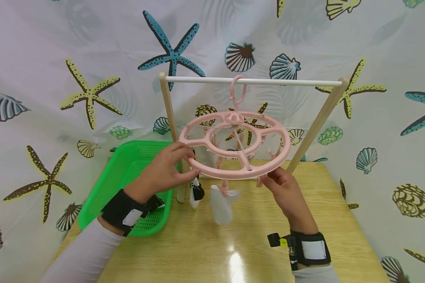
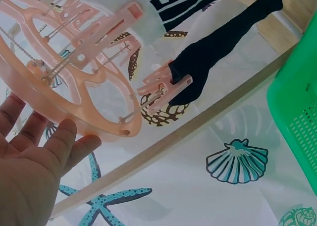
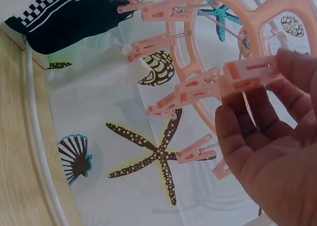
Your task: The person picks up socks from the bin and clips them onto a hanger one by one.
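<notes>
A round pink clip hanger (image 1: 233,145) hangs by its hook from the white rod (image 1: 287,82) of a wooden rack. My left hand (image 1: 188,156) grips the ring's left rim; in the left wrist view its fingers (image 2: 59,146) lie against the rim (image 2: 99,127). My right hand (image 1: 269,177) pinches a pink clip (image 3: 247,73) under the ring's front right, thumb and fingers (image 3: 292,67) closed on it. A black-and-white sock (image 1: 197,192) and a white sock (image 1: 221,204) dangle from clips at the front. The black sock (image 2: 218,47) is held by one peg (image 2: 163,87).
A green mesh basket (image 1: 127,173) sits on the wooden table (image 1: 233,243) at the left, beside the rack's left post (image 1: 170,114). The right post (image 1: 315,125) slants down to the table. A seashell-patterned curtain (image 1: 375,137) hangs all around.
</notes>
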`<state>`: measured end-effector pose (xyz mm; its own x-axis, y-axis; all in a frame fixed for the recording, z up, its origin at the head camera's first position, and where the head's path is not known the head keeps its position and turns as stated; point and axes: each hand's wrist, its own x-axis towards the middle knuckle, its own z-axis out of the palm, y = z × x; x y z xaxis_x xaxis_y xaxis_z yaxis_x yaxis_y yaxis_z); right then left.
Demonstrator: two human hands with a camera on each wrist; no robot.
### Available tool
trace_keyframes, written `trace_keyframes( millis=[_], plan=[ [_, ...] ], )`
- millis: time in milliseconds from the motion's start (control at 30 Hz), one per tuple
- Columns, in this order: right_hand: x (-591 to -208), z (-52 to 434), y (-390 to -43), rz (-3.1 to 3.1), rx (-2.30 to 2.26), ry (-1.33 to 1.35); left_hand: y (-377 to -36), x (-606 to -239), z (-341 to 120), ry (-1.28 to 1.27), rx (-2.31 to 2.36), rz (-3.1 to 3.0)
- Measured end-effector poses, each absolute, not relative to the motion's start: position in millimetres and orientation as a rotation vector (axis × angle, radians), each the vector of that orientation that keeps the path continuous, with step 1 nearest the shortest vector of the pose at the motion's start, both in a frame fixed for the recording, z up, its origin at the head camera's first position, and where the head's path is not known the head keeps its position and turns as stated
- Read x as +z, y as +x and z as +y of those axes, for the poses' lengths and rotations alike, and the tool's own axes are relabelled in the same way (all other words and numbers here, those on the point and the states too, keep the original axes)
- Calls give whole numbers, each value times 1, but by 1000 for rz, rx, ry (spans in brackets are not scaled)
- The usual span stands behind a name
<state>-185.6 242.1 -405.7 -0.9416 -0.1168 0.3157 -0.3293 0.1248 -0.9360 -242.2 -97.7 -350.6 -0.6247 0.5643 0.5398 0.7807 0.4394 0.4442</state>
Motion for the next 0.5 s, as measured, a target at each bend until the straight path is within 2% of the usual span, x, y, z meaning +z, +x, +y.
trace_keyframes(
  millis=[500],
  plan=[
    [-407,235,-174,-2182,1979,418,-256,-367,-104,-1188,-974,-2403]
  ],
)
